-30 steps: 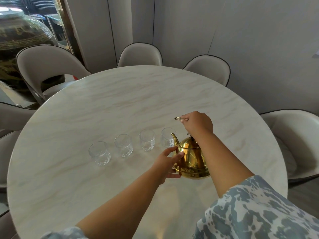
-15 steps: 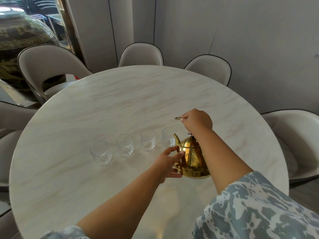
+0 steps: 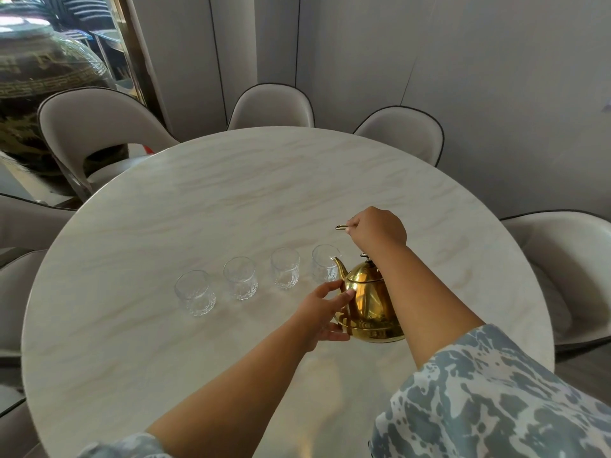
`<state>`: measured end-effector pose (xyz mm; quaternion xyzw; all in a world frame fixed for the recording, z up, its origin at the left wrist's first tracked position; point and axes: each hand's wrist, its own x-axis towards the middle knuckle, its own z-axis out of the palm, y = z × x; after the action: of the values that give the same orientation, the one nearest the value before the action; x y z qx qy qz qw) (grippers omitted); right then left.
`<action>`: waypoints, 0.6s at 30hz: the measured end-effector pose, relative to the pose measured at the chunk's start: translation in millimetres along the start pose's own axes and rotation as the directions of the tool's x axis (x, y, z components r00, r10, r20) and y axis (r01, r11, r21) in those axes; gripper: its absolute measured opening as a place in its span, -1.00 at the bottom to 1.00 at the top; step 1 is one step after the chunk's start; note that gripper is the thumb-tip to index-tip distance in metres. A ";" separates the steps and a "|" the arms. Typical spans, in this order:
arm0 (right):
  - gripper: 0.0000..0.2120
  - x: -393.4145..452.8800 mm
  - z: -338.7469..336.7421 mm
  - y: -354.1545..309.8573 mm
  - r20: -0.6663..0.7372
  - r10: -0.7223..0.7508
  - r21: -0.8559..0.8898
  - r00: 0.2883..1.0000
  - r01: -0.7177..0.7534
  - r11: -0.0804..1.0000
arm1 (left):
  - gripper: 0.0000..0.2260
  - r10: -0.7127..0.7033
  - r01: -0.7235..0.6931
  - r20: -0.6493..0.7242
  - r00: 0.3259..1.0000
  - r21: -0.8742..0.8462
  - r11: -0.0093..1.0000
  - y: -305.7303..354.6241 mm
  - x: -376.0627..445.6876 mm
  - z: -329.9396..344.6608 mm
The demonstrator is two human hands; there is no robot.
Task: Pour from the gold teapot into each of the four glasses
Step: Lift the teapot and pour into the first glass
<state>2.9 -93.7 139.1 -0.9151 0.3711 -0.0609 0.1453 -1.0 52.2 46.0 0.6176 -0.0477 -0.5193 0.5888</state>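
Note:
The gold teapot point(image 3: 368, 305) is lifted just off the round marble table point(image 3: 231, 200) and tipped a little toward the left. Its spout tip reaches the rim of the rightmost glass point(image 3: 324, 267). My right hand point(image 3: 378, 231) is closed around the teapot's raised handle from above. My left hand point(image 3: 322, 310) rests against the pot's left side and base, fingers spread along it. The clear cut glasses stand in a row: the far-left glass point(image 3: 195, 292), the second glass point(image 3: 240, 277), the third glass point(image 3: 285, 267). I see no liquid in them.
Grey upholstered chairs ring the table, with one chair at the back point(image 3: 271, 107) and another chair on the right point(image 3: 562, 276). A large dark patterned urn point(image 3: 39, 81) stands behind glass at the far left. Grey panelled walls close the back.
The teapot has tilted slightly and its spout has moved closer to the rightmost glass. Both hands keep their hold on it.

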 end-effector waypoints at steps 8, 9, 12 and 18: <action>-0.80 -1.1 -1.2 -1.8 0.015 0.007 -0.037 1.000 -0.006 0.999 | -0.53 -0.004 0.004 0.003 1.000 0.011 1.000 0.1 -2.7 -0.1; -0.80 -1.2 -1.2 -2.1 0.014 0.009 -0.038 1.000 -0.008 0.999 | -0.53 -0.003 0.003 0.004 1.000 0.013 1.000 -0.1 -2.8 -0.3; -0.80 -1.8 -1.5 -2.8 0.012 0.004 -0.043 1.000 -0.004 0.999 | -0.52 0.000 -0.001 0.008 1.000 0.024 1.000 -0.7 -3.0 -1.1; -0.76 -11.1 0.9 3.6 -0.036 -0.011 -0.017 0.999 0.011 1.000 | -0.53 0.014 -0.014 0.004 1.000 0.042 0.999 -3.4 -0.6 -3.2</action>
<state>-7.3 -88.2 137.1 -0.9171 0.3691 -0.0750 0.1304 -0.9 55.7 43.0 0.6284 -0.0640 -0.5151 0.5794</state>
